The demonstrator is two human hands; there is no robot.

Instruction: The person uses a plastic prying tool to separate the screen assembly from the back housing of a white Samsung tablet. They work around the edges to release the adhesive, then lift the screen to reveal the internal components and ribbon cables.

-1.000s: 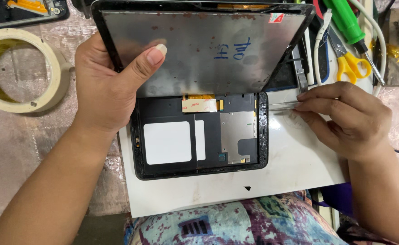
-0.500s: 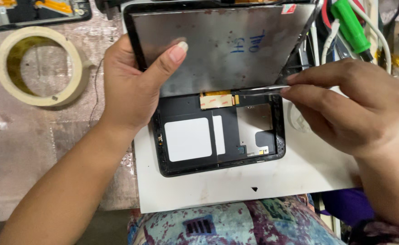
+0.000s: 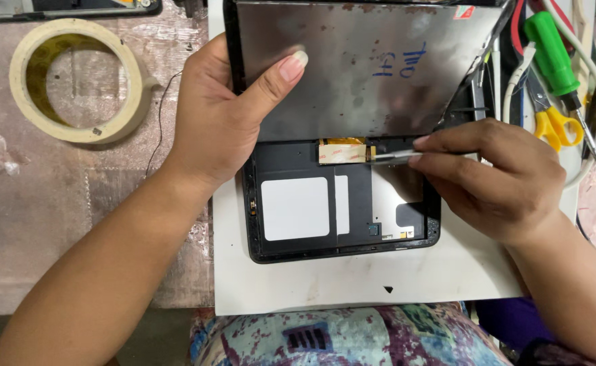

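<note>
Tablet lies opened on a white board at the near middle of the bench, its black back shell flat and its screen panel swung up toward the far side. Head view, the only view: left hand is clamped on the left edge of the raised panel, thumb pressed across the grey metal back, fingers hidden behind it. Right hand is closed, fingers pinched together on thin metal tweezers whose tip touches the right end of the tan flex cable, where the panel joins the shell. Judgement on technique: the panel should be held at a steady angle so the cable is not stretched, and the tweezers should work flat at the connector rather than dig at the ribbon; a slip of the tip could tear the cable or scratch the board beside it. Containers: the back shell acts as a shallow tray, and inside it sit a white rectangular pad, a narrow white strip just right of it, and a pale plate at the right, partly covered by the right hand. Ring of masking tape lies far left on the bench; nothing shows inside it but bench surface. Green-handled screwdriver and yellow-handled scissors lie far right among loose cables.
</note>
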